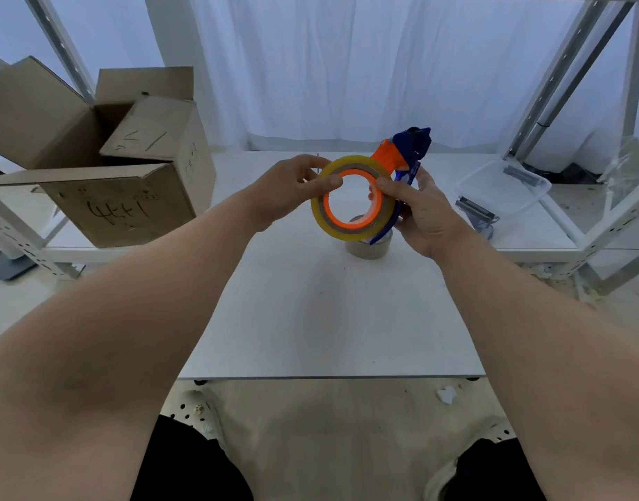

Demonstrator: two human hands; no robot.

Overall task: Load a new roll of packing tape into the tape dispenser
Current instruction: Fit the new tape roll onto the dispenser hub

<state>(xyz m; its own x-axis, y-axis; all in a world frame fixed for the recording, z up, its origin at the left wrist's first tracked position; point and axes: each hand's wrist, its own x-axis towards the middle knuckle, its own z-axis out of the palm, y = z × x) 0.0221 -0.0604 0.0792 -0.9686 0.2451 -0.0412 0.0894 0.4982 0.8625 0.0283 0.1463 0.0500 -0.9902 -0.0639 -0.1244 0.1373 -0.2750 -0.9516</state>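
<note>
Your left hand (pixel 289 189) pinches the tape roll's (pixel 352 195) rim, holding it against the tape dispenser (pixel 406 153), which your right hand (pixel 424 215) grips above the tabletop (pixel 329 312).

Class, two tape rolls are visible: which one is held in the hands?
The yellowish tape roll on the dispenser's orange hub, pinched by both hands; the other roll stands on the table beneath.

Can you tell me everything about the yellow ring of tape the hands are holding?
The tape roll is a see-through yellowish ring, glossy like plastic, around a brownish core. It sits face-on over the orange hub of the blue and orange tape dispenser, held up above the white table. The left hand pinches its upper left edge; the right hand grips its right side and the dispenser.
</note>
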